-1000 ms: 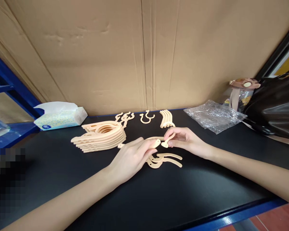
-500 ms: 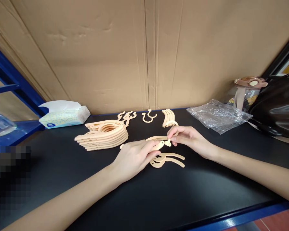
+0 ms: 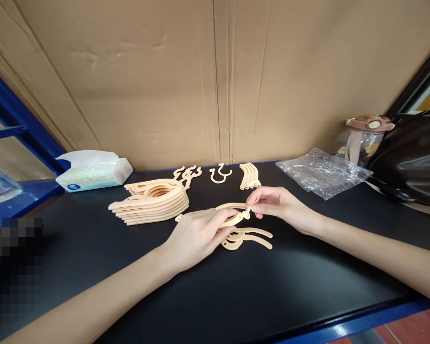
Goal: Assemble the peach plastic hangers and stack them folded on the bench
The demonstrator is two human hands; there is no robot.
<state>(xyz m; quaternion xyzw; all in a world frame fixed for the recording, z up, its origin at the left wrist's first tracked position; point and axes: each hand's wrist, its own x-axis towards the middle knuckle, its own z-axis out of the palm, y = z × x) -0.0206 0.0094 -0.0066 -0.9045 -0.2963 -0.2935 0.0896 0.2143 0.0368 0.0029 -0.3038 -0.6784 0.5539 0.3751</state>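
Note:
My left hand (image 3: 197,234) is closed on a curved peach plastic hanger arm (image 3: 232,220) just above the black tabletop. My right hand (image 3: 274,204) pinches a second small peach piece (image 3: 247,212) and presses its end against the end of the first one. Two more curved peach arms (image 3: 249,237) lie on the table right below my hands. A stack of several assembled peach hangers (image 3: 151,203) sits to the left of my left hand.
At the back lie loose hooks (image 3: 220,174), more hooks (image 3: 188,173) and a row of curved arms (image 3: 249,176). A tissue pack (image 3: 93,171) is back left; a clear plastic bag (image 3: 318,173), a bottle (image 3: 365,136) and a black bag (image 3: 412,157) are right. Cardboard (image 3: 215,81) walls the rear.
My right hand has brought its small piece leftward until it meets the end of the arm in my left hand. The view has shifted slightly.

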